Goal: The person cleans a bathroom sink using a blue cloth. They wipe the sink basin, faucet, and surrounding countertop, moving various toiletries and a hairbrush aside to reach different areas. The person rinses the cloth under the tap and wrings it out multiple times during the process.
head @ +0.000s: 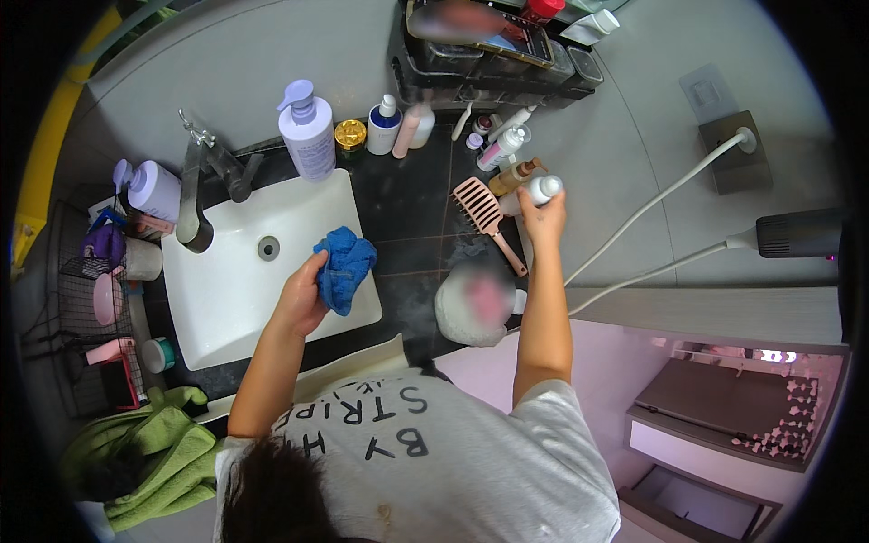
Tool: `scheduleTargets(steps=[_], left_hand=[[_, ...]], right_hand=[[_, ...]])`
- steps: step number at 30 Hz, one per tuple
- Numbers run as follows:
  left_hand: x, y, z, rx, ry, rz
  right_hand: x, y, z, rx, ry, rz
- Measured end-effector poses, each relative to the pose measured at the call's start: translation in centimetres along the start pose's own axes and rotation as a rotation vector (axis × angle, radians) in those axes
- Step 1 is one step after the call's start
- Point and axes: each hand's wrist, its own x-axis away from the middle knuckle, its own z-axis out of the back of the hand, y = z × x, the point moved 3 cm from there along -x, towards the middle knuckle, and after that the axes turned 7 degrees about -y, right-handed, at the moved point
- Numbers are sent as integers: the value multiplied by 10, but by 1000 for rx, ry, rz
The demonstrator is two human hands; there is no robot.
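Note:
My left hand (299, 298) grips a crumpled blue cloth (345, 270) above the right side of a white rectangular sink (217, 305). At the back right of the black tiled counter (400, 210), my right hand (544, 218) has its fingers around a white bottle (543, 189) with a rounded top. Just left of that bottle lies a pink vented hairbrush (483, 210). Behind it is an amber pump bottle (512, 178), and a white-and-pink bottle (501, 148) stands farther back. Below the brush sits a whitish rounded object (458, 315), partly blurred.
A dark faucet (195, 217) reaches over the sink. Lavender pump bottles (309, 139) and a gold-lidded jar (350, 137) stand along the back. A black organizer (441, 75) carries a phone (529, 41). White cables run to a wall outlet (733, 163). A green towel (163, 461) hangs lower left.

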Motion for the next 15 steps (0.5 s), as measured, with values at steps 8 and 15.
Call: scheduleTargets(steps=[8,15], left_hand=[[-14,-17,-18,79,-167,68],[-13,-31,-8,-178,-149,-74]], right_hand=[[135,-135,2,-769,-545,-3],[177,-154,-64,-451,-622,425]])
